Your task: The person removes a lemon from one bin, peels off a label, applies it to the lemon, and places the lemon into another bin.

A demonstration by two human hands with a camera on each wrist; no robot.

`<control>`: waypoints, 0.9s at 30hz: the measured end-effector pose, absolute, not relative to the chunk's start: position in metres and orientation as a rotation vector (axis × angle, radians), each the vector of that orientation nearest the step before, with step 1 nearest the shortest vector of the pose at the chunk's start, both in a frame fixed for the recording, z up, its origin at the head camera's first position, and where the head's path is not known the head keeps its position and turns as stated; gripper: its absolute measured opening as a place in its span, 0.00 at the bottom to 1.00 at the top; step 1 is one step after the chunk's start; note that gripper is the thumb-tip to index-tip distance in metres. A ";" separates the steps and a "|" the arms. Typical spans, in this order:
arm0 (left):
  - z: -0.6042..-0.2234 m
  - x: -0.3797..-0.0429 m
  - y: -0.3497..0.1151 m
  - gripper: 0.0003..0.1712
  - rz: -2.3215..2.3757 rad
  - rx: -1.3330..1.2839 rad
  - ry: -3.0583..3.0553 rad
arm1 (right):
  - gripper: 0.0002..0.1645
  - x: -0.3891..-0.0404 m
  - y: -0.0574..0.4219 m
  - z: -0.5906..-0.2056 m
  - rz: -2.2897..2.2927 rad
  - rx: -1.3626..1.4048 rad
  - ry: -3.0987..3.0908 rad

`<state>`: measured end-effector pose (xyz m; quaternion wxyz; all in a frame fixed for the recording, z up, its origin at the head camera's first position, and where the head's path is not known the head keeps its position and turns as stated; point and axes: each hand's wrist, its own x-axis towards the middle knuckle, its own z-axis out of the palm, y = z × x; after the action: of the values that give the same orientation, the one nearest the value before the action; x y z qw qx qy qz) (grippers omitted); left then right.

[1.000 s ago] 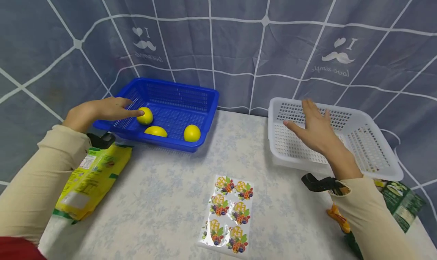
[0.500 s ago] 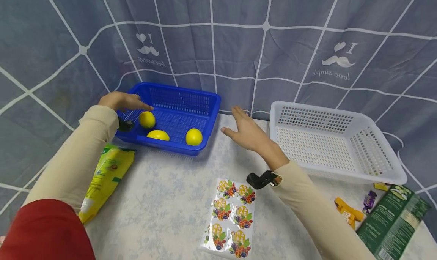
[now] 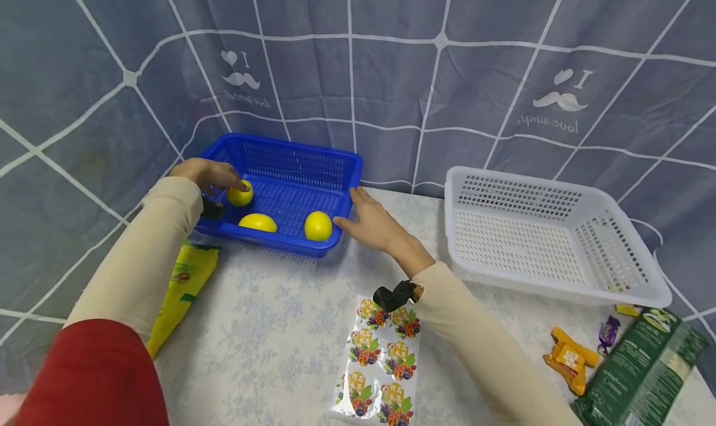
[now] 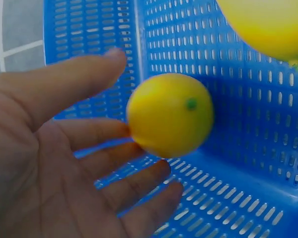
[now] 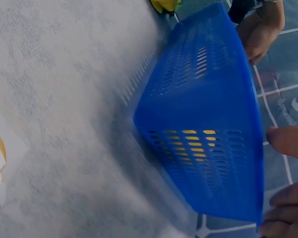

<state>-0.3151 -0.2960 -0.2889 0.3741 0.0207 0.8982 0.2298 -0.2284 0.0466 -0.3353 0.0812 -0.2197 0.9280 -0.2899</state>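
A blue plastic basket stands at the back left with three yellow lemons inside. My left hand reaches over its left end, beside the left lemon. In the left wrist view, the fingertips meet or overlap that lemon's edge, with the thumb apart from it. The middle lemon lies near the front wall, and the right lemon sits in the front right corner. My right hand, fingers extended, is at the basket's right rim; the right wrist view shows its fingertips by the rim.
A white basket stands on the right. A sheet of fruit stickers lies centre front. At the right are an orange wrapper, a purple candy and a green packet; a yellow bag lies left.
My right hand has moved left from over the white basket to the blue basket's right rim. My left hand has moved further in, over the left lemon.
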 end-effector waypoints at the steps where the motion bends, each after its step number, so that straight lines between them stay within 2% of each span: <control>1: -0.290 -0.317 -0.297 0.42 0.583 0.065 2.294 | 0.50 -0.229 0.045 -0.337 -0.883 -0.636 2.770; 7: -0.301 -0.330 -0.300 0.44 0.539 0.128 2.298 | 0.55 -0.231 0.033 -0.345 -0.915 -0.503 2.748; 17: -0.315 -0.338 -0.306 0.45 0.406 0.129 2.443 | 0.54 -0.231 0.027 -0.349 -0.877 -0.477 2.747; 27: -0.327 -0.340 -0.311 0.44 0.479 0.207 2.449 | 0.54 -0.232 0.029 -0.351 -0.853 -0.460 2.733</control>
<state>-0.3401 -0.3112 -0.3268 0.3136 0.0784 0.9287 0.1816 -0.2323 0.0292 -0.3515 0.1205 -0.1574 0.9356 -0.2921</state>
